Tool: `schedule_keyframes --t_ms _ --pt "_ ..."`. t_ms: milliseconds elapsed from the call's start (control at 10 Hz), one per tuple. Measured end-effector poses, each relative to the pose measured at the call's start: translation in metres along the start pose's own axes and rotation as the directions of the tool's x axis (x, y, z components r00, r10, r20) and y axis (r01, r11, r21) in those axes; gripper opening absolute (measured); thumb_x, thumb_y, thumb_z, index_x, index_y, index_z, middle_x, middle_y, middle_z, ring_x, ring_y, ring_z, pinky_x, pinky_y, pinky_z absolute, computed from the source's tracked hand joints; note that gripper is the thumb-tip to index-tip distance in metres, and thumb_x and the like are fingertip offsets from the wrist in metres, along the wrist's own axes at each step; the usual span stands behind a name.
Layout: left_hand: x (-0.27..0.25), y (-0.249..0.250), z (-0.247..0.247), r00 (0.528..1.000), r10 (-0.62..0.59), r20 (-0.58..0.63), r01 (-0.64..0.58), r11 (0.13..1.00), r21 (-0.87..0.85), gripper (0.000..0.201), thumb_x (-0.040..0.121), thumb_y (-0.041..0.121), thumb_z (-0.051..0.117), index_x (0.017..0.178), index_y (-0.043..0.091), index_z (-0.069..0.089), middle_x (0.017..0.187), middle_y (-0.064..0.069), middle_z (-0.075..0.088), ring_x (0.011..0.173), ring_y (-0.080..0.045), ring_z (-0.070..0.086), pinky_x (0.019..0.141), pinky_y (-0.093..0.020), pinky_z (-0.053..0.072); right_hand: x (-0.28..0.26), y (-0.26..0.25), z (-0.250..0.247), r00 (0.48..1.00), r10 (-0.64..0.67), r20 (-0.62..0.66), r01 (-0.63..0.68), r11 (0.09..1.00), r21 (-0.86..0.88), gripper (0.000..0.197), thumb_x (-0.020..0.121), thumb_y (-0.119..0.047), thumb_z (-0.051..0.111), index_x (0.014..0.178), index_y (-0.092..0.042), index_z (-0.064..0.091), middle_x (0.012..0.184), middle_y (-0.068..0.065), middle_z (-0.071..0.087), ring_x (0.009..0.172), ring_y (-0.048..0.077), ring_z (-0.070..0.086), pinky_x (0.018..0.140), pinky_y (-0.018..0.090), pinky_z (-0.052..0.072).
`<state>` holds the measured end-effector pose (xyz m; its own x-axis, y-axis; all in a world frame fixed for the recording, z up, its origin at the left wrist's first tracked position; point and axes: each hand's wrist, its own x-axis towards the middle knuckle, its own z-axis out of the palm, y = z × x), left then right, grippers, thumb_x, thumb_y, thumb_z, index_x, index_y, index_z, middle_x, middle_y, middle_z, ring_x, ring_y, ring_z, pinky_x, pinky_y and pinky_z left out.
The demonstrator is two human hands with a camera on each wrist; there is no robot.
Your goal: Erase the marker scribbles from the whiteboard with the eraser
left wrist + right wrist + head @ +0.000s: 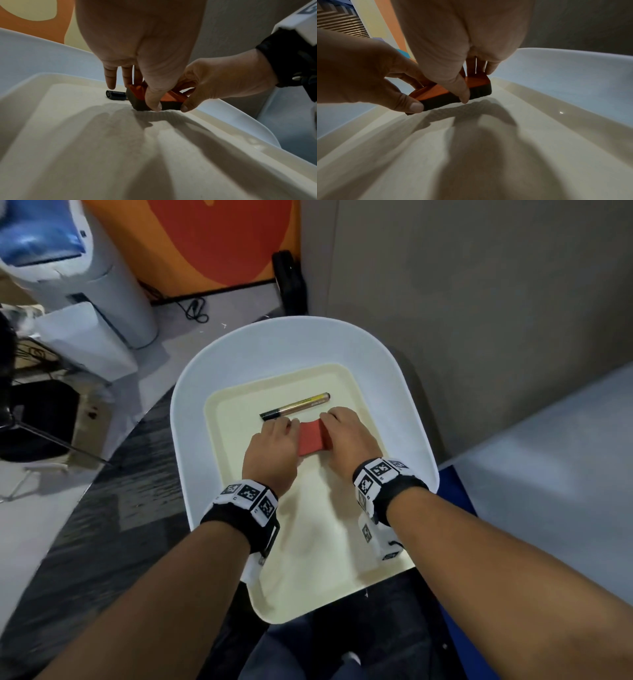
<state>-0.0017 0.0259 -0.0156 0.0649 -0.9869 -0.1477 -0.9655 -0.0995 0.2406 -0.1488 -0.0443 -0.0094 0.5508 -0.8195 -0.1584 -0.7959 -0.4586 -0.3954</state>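
An orange-red eraser (310,440) with a dark felt underside (479,92) sits felt-down in the middle of the cream board (222,440). Both hands hold it. My left hand (275,445) pinches its left end between thumb and fingers (152,100). My right hand (346,436) grips its right end, thumb (464,94) on the near side and fingers over the far edge. No scribbles show on the cream surface. A gold marker (294,406) with a dark cap (115,95) lies just behind the eraser.
The cream board has a raised rim (209,405) and lies on a white rounded tabletop (274,344). A grey wall (479,302) stands behind and to the right. Cables and white appliances (85,285) are on the floor to the left.
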Motion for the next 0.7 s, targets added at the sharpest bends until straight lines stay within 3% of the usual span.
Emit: schedule_keyframes --t_ms 400,600,700 --pt "0.009 -0.012 0.02 0.997 -0.038 0.061 0.042 0.997 -0.07 0.065 0.081 0.021 0.075 0.138 0.005 0.048 0.13 -0.012 0.053 0.118 -0.033 0.047 0.085 -0.045 0.049 0.014 0.011 0.022 0.999 -0.015 0.033 0.016 1.0 -0.006 0.039 0.08 0.001 0.057 0.117 -0.011 0.055 0.121 0.005 0.049 0.115 0.022 0.045 0.082 0.04 0.049" --pt "0.011 -0.009 0.016 0.993 -0.054 0.102 0.059 0.997 -0.053 0.066 0.087 0.026 0.07 0.143 0.008 0.041 0.136 -0.007 0.047 0.123 -0.029 0.043 0.087 -0.041 0.048 0.014 0.013 0.024 0.999 -0.038 0.038 0.037 0.999 0.025 0.048 0.077 0.001 0.061 0.123 -0.009 0.054 0.123 0.006 0.049 0.119 0.023 0.044 0.089 0.038 0.047" --pt "0.014 -0.007 0.01 0.994 -0.044 0.095 0.047 0.998 -0.028 0.071 0.086 0.031 0.071 0.144 0.009 0.037 0.138 -0.007 0.045 0.126 -0.027 0.042 0.091 -0.039 0.047 0.014 0.014 0.016 0.998 -0.025 0.05 0.024 1.0 0.015 0.059 0.078 -0.005 0.065 0.133 -0.01 0.047 0.136 0.007 0.045 0.131 0.024 0.038 0.1 0.037 0.043"
